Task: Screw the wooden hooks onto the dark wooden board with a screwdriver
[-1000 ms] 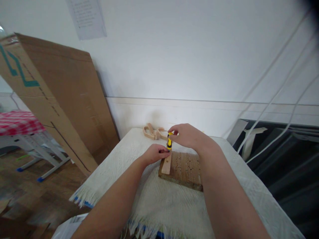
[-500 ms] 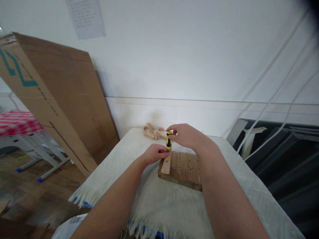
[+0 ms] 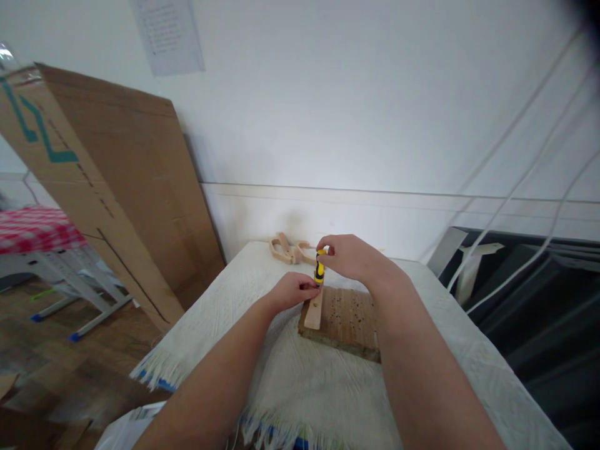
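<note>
My right hand (image 3: 349, 253) is closed round the top of a screwdriver (image 3: 319, 272) with a yellow and black handle, held upright. Its lower end meets a pale tan strip (image 3: 313, 317), which looks like leather and has a small hole near its front end. Beside that lower end, the fingers of my left hand (image 3: 293, 291) are pinched together over the strip; what they grip is hidden. Under the strip lies a thick brown wooden board (image 3: 349, 319) dotted with many small holes.
Curled tan strips (image 3: 285, 250) lie at the back by the wall. A whitish fringed cloth (image 3: 337, 387) covers the table. A tall cardboard box (image 3: 126, 187) leans at left; white cables (image 3: 520, 178) and dark folded material (image 3: 539, 312) are at right.
The screwdriver's handle has turned slightly, its yellow marking facing another way, and my right fingers have shifted on it. My left hand keeps its place. The whole view has moved slightly.
</note>
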Demonstrator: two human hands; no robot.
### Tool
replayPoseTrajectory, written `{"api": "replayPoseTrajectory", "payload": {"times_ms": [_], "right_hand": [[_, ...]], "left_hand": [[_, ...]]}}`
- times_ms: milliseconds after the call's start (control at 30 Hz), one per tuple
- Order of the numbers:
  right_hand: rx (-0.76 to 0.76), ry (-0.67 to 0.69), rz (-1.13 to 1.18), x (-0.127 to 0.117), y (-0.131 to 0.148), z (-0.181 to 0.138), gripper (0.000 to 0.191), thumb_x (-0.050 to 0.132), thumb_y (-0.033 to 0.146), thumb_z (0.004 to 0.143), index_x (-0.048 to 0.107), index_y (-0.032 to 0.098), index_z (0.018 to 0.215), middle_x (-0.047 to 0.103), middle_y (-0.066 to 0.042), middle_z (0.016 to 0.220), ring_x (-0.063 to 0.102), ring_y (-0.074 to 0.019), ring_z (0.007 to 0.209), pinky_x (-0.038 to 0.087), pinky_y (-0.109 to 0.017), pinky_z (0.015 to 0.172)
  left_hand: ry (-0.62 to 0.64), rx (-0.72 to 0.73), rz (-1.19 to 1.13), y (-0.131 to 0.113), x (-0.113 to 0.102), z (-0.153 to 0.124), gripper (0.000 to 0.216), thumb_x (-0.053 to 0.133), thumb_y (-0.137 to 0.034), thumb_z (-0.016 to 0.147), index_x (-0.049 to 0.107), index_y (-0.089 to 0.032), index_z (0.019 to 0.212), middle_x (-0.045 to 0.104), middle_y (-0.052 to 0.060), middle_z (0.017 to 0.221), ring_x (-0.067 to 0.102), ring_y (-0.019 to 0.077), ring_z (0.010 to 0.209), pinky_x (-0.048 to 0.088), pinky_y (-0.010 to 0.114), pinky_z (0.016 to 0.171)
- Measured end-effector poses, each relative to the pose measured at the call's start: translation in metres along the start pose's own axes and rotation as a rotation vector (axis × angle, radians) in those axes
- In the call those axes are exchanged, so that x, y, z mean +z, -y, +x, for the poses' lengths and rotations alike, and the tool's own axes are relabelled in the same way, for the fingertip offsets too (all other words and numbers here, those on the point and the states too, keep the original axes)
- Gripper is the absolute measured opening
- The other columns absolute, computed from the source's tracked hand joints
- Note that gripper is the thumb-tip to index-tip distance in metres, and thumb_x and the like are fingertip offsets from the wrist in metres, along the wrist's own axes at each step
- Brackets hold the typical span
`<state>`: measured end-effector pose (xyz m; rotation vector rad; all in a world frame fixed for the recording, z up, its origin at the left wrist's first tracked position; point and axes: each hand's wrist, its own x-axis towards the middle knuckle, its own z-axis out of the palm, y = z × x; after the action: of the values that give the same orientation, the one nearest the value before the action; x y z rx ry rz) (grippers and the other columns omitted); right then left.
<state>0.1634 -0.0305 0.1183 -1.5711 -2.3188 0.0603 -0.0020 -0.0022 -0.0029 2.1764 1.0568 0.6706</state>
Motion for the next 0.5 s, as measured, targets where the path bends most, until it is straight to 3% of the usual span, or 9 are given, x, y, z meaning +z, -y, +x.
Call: {"api": "replayPoseTrajectory", "payload": {"times_ms": [167, 333, 500], "right_hand": [[0.102, 0.004, -0.071, -0.0002, -0.0029, 0.0, 0.029, 0.052, 0.045, 0.075, 0.065, 0.02, 0.083, 0.066, -0.007, 0.081, 0.058, -0.0189, 0.069, 0.037, -0.027, 0.056], [0.012, 0.02, -0.019, 0.0025, -0.0028, 0.0002, 0.027, 0.049, 0.037, 0.078, 0.064, 0.022, 0.095, 0.067, -0.006, 0.086, 0.059, -0.0159, 0.071, 0.038, -0.025, 0.06], [0.054, 0.035, -0.109, 0.002, -0.0012, 0.0001, 0.033, 0.049, 0.047, 0.075, 0.065, 0.02, 0.084, 0.067, -0.008, 0.084, 0.059, -0.0197, 0.073, 0.037, -0.027, 0.057]], "left_hand": [[0.002, -0.004, -0.018, -0.001, 0.0002, -0.0002, 0.03, 0.054, -0.04, 0.076, 0.066, -0.012, 0.073, 0.046, -0.004, 0.054, 0.036, 0.0076, 0.052, 0.023, 0.02, 0.049], [-0.002, 0.0, -0.056, -0.0019, 0.0009, -0.0005, 0.03, 0.054, -0.039, 0.076, 0.064, -0.012, 0.069, 0.044, -0.004, 0.054, 0.034, 0.007, 0.052, 0.024, 0.02, 0.049], [-0.012, -0.011, -0.005, 0.0009, 0.0012, -0.0001, 0.028, 0.055, -0.039, 0.076, 0.066, -0.013, 0.075, 0.043, -0.005, 0.054, 0.034, 0.0073, 0.052, 0.023, 0.02, 0.048]]}}
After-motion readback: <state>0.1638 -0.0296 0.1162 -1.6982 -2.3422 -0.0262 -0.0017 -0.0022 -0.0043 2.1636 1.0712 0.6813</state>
